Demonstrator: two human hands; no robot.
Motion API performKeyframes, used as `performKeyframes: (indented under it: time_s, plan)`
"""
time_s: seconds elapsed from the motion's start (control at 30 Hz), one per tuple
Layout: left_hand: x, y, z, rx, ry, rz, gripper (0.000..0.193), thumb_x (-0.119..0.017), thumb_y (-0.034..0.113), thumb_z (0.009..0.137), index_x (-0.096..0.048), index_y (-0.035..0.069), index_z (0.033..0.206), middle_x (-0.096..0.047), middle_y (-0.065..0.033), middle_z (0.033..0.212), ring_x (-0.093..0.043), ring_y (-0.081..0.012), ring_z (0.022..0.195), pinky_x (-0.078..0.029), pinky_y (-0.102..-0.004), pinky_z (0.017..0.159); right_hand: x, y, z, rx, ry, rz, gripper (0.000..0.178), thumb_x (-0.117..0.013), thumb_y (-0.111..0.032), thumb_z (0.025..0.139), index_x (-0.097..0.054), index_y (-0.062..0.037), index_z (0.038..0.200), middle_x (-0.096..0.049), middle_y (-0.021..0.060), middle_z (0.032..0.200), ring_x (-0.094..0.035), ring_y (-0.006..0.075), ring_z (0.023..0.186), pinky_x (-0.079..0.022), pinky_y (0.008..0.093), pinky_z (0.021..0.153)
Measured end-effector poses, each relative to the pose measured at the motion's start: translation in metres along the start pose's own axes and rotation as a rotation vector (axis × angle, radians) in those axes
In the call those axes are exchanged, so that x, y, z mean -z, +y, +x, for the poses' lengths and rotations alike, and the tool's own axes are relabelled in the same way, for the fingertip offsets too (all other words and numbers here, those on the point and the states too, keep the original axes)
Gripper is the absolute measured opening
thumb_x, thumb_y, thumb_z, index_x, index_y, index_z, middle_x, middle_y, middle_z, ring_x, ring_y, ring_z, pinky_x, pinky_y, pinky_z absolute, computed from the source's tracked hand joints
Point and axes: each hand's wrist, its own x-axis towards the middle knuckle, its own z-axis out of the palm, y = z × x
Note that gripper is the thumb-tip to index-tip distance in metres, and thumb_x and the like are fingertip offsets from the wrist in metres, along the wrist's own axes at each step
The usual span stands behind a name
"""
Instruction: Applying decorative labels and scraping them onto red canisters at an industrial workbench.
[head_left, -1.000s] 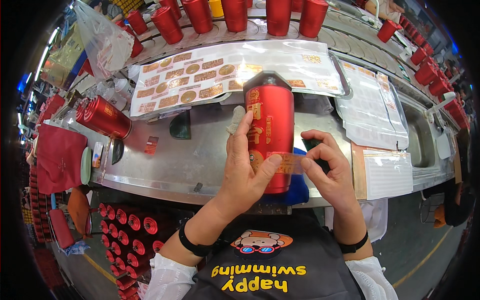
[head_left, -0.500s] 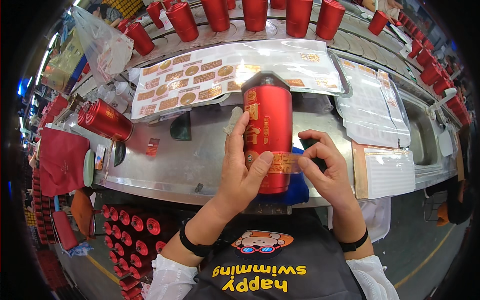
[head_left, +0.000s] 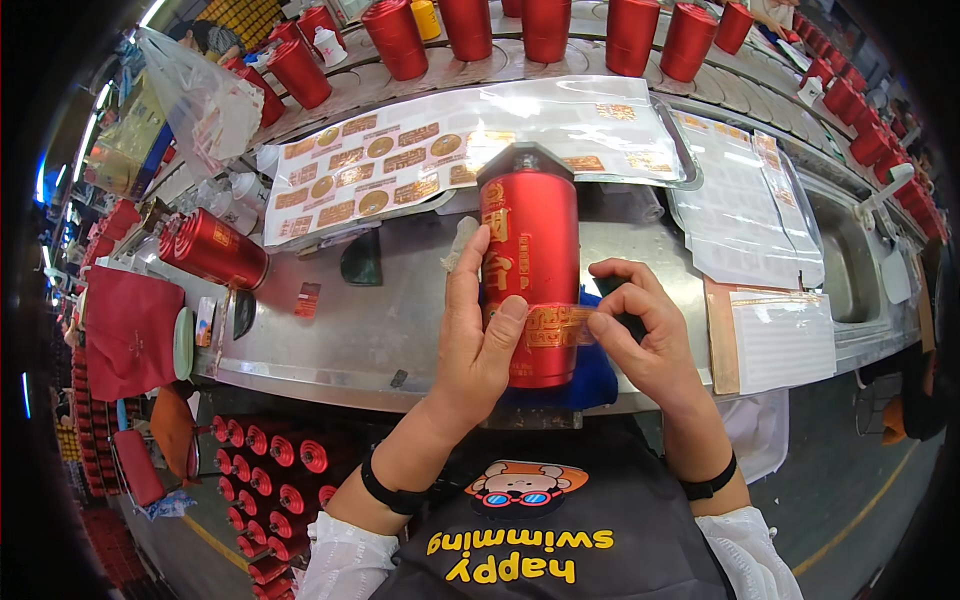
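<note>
A red bottle (head_left: 545, 225) with gold lettering stands slightly tilted at the bench front, a dark angular piece (head_left: 525, 160) behind its narrow top. My left hand (head_left: 475, 335) wraps its left side, fingers along the body and thumb pressed on the front. Across the lower body runs a gold-patterned clear sticker strip (head_left: 552, 327), its right part standing off the bottle. Between thumb and fingertips, my right hand (head_left: 645, 340) pinches that loose end. A dark green flat piece (head_left: 632, 322) shows within the right hand. A blue cloth (head_left: 597, 380) lies under and beside the bottle.
Sheets of gold stickers (head_left: 400, 150) lie behind the bottle, and more film sheets (head_left: 735, 200) to the right, near a sink (head_left: 842, 250). Red bottles (head_left: 470, 30) stand on a conveyor at the back. Another red bottle (head_left: 215, 248) leans at left, near a dark scraper-like piece (head_left: 362, 258).
The held bottle has shifted slightly left and turned a little, and my left thumb has moved left on it. My right hand still pinches the strip. Bottles on the conveyor have moved right.
</note>
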Motion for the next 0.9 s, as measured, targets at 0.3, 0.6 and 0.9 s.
performKeyframes:
  time_s: [0.3, 0.6, 0.9]
  plan:
    - [0.0011, -0.004, -0.0004, -0.032, -0.009, 0.065, 0.063, -0.051, 0.027, 0.099, -0.024, -0.005, 0.146, -0.038, -0.0213, 0.141, -0.04, -0.0259, 0.13, -0.032, -0.0359, 0.109, -0.0001, -0.0006, -0.0003, 0.029, 0.004, 0.0, 0.009, -0.067, -0.007, 0.082, -0.062, 0.0004, 0.08, -0.056, 0.0161, 0.116, -0.057, 0.0227, 0.102, -0.045, 0.0308, 0.086]
    - [0.0005, 0.0011, 0.0, 0.006, -0.03, 0.15, 0.076, -0.064, 0.024, 0.092, -0.02, -0.004, 0.147, -0.033, -0.0219, 0.143, -0.039, -0.0275, 0.131, -0.033, -0.0384, 0.109, 0.0001, 0.0, 0.0003, 0.017, -0.003, -0.01, 0.01, -0.068, -0.008, 0.081, -0.062, -0.0001, 0.079, -0.056, 0.0164, 0.115, -0.058, 0.0244, 0.103, -0.044, 0.0317, 0.088]
    - [0.0003, 0.0, 0.0003, -0.005, -0.028, 0.136, 0.076, -0.064, 0.02, 0.09, -0.02, -0.005, 0.147, -0.035, -0.0225, 0.142, -0.04, -0.0278, 0.13, -0.034, -0.0383, 0.109, -0.0001, 0.004, 0.0003, 0.022, -0.003, 0.01, 0.01, -0.067, -0.008, 0.081, -0.061, -0.0003, 0.079, -0.057, 0.0168, 0.115, -0.059, 0.0248, 0.102, -0.044, 0.0314, 0.088]
